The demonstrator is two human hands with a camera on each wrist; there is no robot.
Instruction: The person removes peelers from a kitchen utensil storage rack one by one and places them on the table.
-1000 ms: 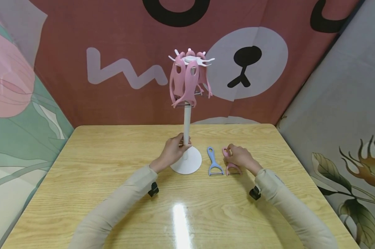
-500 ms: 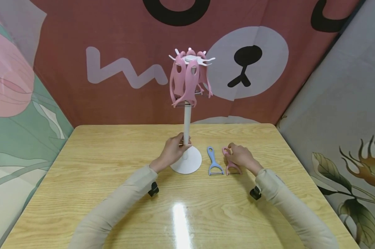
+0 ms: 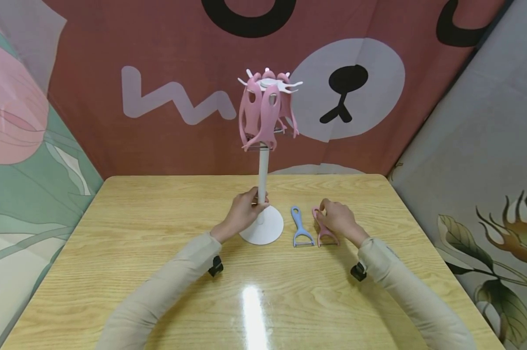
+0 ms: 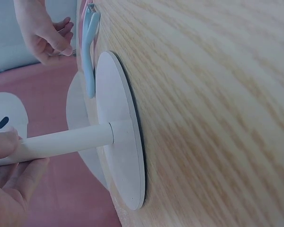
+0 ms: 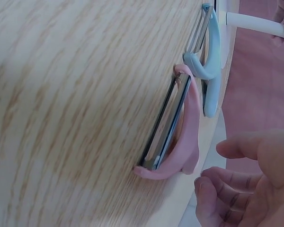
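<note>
My left hand grips the white pole of an upright stand just above its round base. Several pink peelers hang by their handle holes from the white hooks at its top. On the table right of the base lie a blue peeler and a pink peeler, blades toward me. Over the pink peeler's handle hovers my right hand, overlapping part of it in the head view. The right wrist view shows thumb and loosely bent fingers apart, holding nothing.
The wooden table runs back to a red cloth with printed shapes, behind the stand. A grey floral cloth hangs at the right side, a green and pink one at the left.
My right hand has risen slightly from the pink peeler, showing a little more of it. The left hand, stand and peelers stay where they were.
</note>
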